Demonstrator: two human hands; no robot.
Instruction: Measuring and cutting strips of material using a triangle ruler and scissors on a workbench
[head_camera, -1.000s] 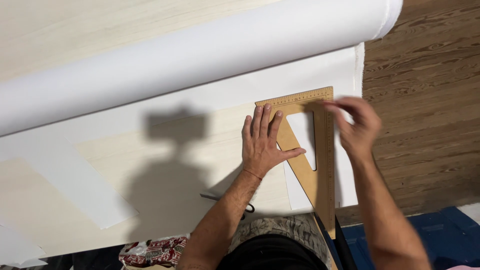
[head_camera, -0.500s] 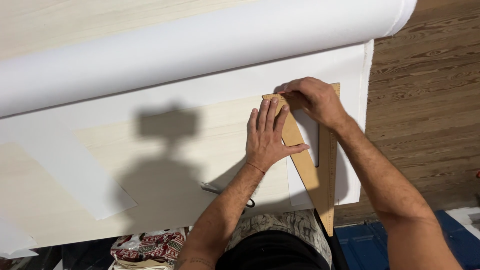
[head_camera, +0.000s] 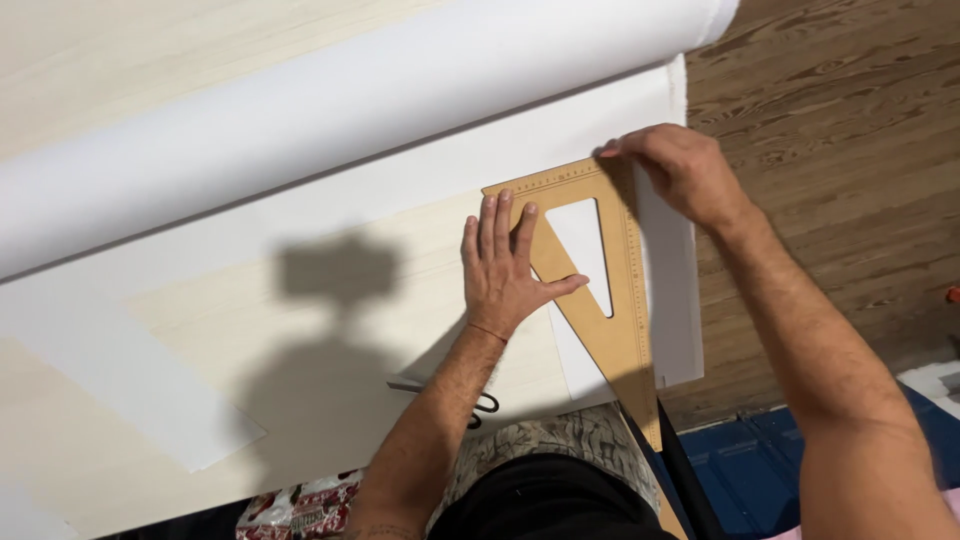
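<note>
Shadow of the person's head falls left of centre on the pale wooden table (head_camera: 150, 60). White fabric roll (head_camera: 330, 110) runs as a long diagonal across the upper frame, lower at left, higher at right; its unrolled sheet (head_camera: 400, 200) lies flat below it.

Left hand (head_camera: 505, 270), centre frame: palm down, fingers spread and pointing up-frame, pressing flat on the sheet with the thumb and first finger resting over the slanted edge of the wooden set square (head_camera: 625, 300). Nothing gripped; it only bears down.

Set square, right of centre: long straight edge runs near vertical in the frame, close beside the sheet's right border; short edge lies across the top; triangular cut-out in the middle.

Right hand (head_camera: 680, 170), upper right: fingertips closed down on the square's top right corner, pinning rather than enclosing it. Whether anything is held in the fingers cannot be told.

Scissors (head_camera: 480, 403), partly hidden under the left forearm, lower centre. Dark wood floor (head_camera: 830, 130) at far right.
</note>
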